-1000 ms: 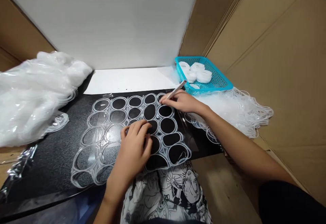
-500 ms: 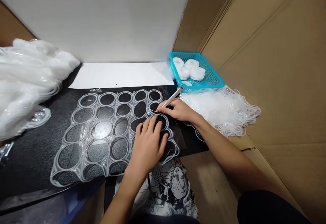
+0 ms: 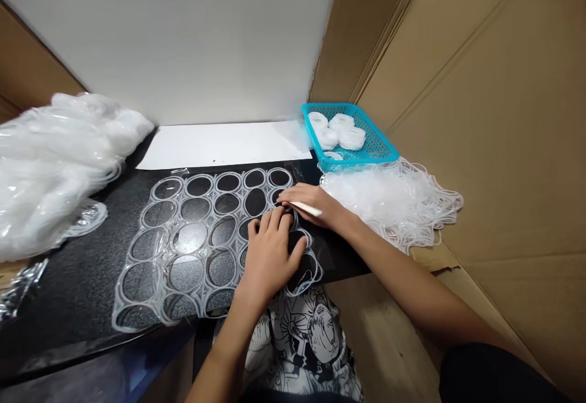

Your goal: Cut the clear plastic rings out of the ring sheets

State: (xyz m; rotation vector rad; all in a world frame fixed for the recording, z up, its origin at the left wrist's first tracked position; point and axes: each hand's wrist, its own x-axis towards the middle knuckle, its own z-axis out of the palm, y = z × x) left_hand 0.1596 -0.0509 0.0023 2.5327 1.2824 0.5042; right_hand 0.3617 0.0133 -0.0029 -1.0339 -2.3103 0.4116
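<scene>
A clear plastic sheet (image 3: pixel 207 218) with rows of round, white-edged openings lies on the black table. My left hand (image 3: pixel 270 250) rests on its right part, fingers spread and fingertips touching the sheet. Just beyond those fingertips, my right hand (image 3: pixel 314 203) grips a slim white pen-like tool (image 3: pixel 306 209) against the sheet's upper right rings. The tool's working tip is hidden by my fingers, and its free end slants down to the right.
A teal basket (image 3: pixel 384 152) holding several stacks of white rings stands at the back right. A heap of clear ring-holed scraps (image 3: pixel 389 201) lies before it. Bulky plastic (image 3: pixel 55 171) fills the left side. White paper (image 3: pixel 224 143) lies along the wall, and cardboard (image 3: pixel 480 116) stands at right.
The tool in my right hand has swung from pointing up and right to slanting down and right. My left hand stays nearly in place. The view has shifted slightly.
</scene>
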